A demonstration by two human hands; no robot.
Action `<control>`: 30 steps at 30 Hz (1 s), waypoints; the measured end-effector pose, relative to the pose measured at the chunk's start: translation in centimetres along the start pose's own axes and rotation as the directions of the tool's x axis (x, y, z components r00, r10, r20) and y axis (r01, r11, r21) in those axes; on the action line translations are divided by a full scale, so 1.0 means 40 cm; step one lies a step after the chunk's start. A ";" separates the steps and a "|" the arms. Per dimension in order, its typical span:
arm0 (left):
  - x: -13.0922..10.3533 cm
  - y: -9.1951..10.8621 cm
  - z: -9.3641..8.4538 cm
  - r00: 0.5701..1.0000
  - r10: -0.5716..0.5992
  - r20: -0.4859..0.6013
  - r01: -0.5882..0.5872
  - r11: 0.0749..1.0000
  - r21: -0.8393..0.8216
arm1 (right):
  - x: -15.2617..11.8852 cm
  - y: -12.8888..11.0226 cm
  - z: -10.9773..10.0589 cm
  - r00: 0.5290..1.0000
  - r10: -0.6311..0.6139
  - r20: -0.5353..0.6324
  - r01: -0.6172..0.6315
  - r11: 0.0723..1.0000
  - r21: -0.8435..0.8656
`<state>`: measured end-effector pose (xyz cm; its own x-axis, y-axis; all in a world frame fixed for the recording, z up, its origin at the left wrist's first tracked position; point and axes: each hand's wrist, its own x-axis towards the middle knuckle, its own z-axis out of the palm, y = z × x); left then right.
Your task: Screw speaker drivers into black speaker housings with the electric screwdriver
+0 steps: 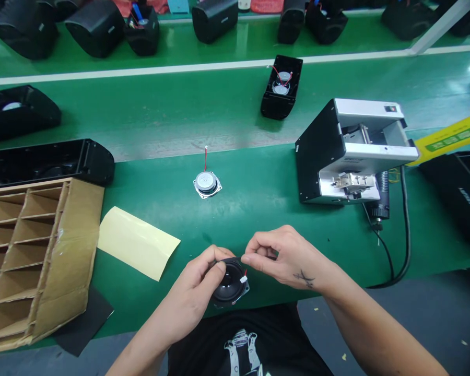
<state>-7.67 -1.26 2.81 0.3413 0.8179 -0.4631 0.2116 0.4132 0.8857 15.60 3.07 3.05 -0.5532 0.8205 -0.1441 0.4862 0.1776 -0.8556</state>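
Near the front edge of the green bench, a round black speaker (227, 284) faces up, a small white connector on a red wire lying over its right side. My left hand (198, 284) grips its upper left rim with thumb and fingers. At the upper right rim, my right hand (274, 256) is closed in a pinch on a thin dark strip, which runs along the speaker's top edge. A second speaker (206, 183) lies magnet side up farther back, its red wire pointing away.
A cardboard divider box (65, 261) and a pale yellow sheet (139, 241) lie at left. A silver-black machine (376, 151) with cables and a tool (382, 196) stands at right. Black housings (282, 86) sit farther back and left.
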 end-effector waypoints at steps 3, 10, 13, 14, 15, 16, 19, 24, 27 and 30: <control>0.001 0.004 0.003 1.000 0.003 0.010 -0.003 1.000 0.012 | -0.003 0.006 0.005 1.000 0.004 -0.013 -0.004 1.000 0.003; 0.008 0.000 0.010 0.993 -0.027 -0.117 0.029 0.999 0.023 | -0.016 0.015 -0.001 0.947 -0.136 -0.291 0.047 0.955 -0.293; 0.018 -0.001 0.019 0.970 0.011 -0.241 0.012 0.996 0.092 | -0.024 -0.011 0.032 0.883 -0.212 -0.419 0.091 0.953 -0.290; 0.022 0.000 0.024 0.963 0.031 -0.267 -0.003 0.995 0.103 | -0.022 -0.020 0.050 0.876 -0.219 -0.429 0.120 0.961 -0.247; 0.024 0.001 0.028 0.957 0.053 -0.284 -0.024 0.994 0.103 | -0.017 -0.027 0.069 0.874 -0.220 -0.433 0.140 0.968 -0.209; 0.026 0.002 0.032 0.952 0.076 -0.296 -0.049 0.994 0.095 | -0.009 -0.031 0.087 0.869 -0.223 -0.442 0.151 0.970 -0.192; 0.023 0.003 0.043 0.948 0.102 -0.302 -0.095 0.995 0.035 | 0.021 -0.029 0.111 0.831 -0.283 -0.478 0.205 0.956 -0.210; -0.007 0.005 0.058 0.959 -0.014 -0.282 -0.080 0.944 -0.319 | 0.027 -0.005 0.077 0.829 -0.085 -0.553 0.178 0.977 0.115; -0.027 0.018 0.076 0.967 -0.018 -0.255 -0.121 0.845 -0.520 | 0.030 0.014 0.080 0.888 0.184 -0.422 0.037 0.885 0.464; -0.040 0.037 0.086 0.980 0.022 -0.196 -0.124 0.843 -0.524 | 0.059 0.033 0.098 0.944 0.234 -0.234 -0.073 0.836 0.544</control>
<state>-4.75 -3.36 4.74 0.1602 0.8894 -0.4282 -0.3434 0.4569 0.8206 12.27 3.12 -0.36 -0.2497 0.9430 -0.2202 0.0793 -0.2067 -0.9752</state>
